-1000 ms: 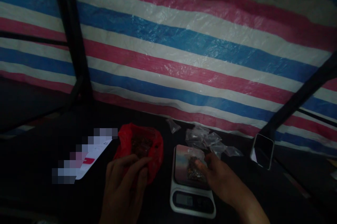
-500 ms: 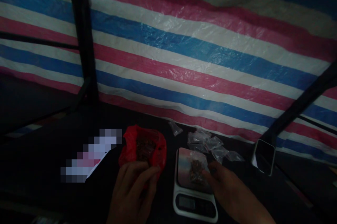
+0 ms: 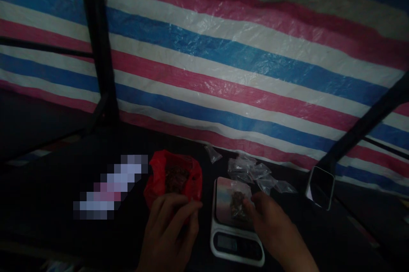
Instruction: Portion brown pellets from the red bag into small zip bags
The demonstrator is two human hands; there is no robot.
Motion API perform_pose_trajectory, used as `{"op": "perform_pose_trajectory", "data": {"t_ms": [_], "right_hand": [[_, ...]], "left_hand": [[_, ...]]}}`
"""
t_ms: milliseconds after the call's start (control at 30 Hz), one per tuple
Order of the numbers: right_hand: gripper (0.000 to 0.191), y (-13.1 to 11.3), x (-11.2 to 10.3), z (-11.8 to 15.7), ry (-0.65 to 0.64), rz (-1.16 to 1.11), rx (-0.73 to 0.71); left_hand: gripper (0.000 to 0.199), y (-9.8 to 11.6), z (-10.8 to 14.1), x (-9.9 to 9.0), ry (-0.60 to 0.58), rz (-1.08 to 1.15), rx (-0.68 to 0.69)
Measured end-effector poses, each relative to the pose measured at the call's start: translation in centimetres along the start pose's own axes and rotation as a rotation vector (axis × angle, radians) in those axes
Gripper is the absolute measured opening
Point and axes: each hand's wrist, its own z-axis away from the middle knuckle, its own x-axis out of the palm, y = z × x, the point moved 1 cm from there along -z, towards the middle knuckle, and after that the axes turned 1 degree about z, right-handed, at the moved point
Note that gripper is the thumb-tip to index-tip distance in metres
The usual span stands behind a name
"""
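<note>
A white kitchen scale stands on the dark table, and a small clear bag of brown bits lies on its plate. My right hand is at the bag's right side, thumb and fingertips closed against its edge. To the left, a red plastic bag sits open with dark brown pieces inside. My left hand is over the near rim of the red bag, its fingers bent and the tips close together; whether they pinch something is too dark to tell.
Several small clear bags lie behind the scale, one apart from them. A white-framed device leans at the right. A blurred-out pale item lies left. Striped sheeting and dark posts stand behind.
My left hand has shifted slightly right along the red bag's near side. My right hand has moved a little left and down at the clear bag.
</note>
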Motion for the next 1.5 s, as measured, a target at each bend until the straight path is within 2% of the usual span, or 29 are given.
{"op": "perform_pose_trajectory", "data": {"t_ms": [100, 200, 333, 467, 567, 667, 800, 900, 1100, 1200, 1267, 1333, 1400, 1500], "right_hand": [[0.034, -0.7, -0.2, 0.0, -0.089, -0.019, 0.069], [0.036, -1.2, -0.4, 0.1, -0.085, -0.031, 0.093], [0.035, -1.8, -0.6, 0.3, -0.118, -0.020, 0.129], [0.036, -2.0, -0.3, 0.3, -0.110, -0.031, 0.111], [0.036, -1.5, 0.4, -0.1, -0.111, -0.053, 0.098], [0.044, -0.2, 0.7, -0.5, -0.080, -0.119, 0.076], [0.051, 1.9, -0.1, -0.7, -0.039, -0.207, 0.033], [0.050, 2.5, -0.7, -0.5, -0.005, -0.216, 0.021], [0.044, 0.0, 0.1, -0.3, -0.028, -0.097, 0.097], [0.034, -1.3, 0.7, -0.8, -0.064, -0.042, 0.091], [0.026, -1.8, 0.9, -1.1, -0.044, -0.080, 0.048], [0.021, -2.8, 0.9, -1.0, -0.023, -0.216, -0.055], [0.016, -4.4, 1.1, -0.4, -0.050, -0.403, -0.218], [0.007, -8.0, 1.6, 1.2, -0.169, -0.595, -0.431]], "left_hand": [[0.027, 0.1, 0.0, 0.1, -0.007, -0.006, 0.025], [0.029, 0.1, -0.1, 0.2, -0.027, -0.018, 0.053], [0.026, 0.2, -0.1, 0.3, 0.006, -0.009, 0.024], [0.027, 0.4, -0.1, 0.6, 0.018, 0.017, 0.016], [0.027, 0.4, 0.0, 0.5, 0.023, 0.034, -0.008], [0.027, 0.0, 0.1, 0.3, 0.019, -0.001, 0.002], [0.023, -1.0, -0.1, -0.1, 0.042, -0.051, -0.004], [0.019, -1.5, -0.3, -0.2, 0.052, -0.057, 0.010], [0.020, -0.9, 0.1, -0.3, 0.049, -0.009, 0.020], [0.021, -0.4, 1.0, -0.2, -0.008, 0.073, -0.015], [0.021, -0.3, 1.6, 0.0, -0.064, 0.128, -0.097], [0.019, -0.5, 2.0, 0.4, -0.097, 0.169, -0.263], [0.025, -0.9, 2.0, 0.8, -0.090, 0.232, -0.513], [0.047, -1.7, 1.3, 1.0, -0.057, 0.445, -0.903]]}}
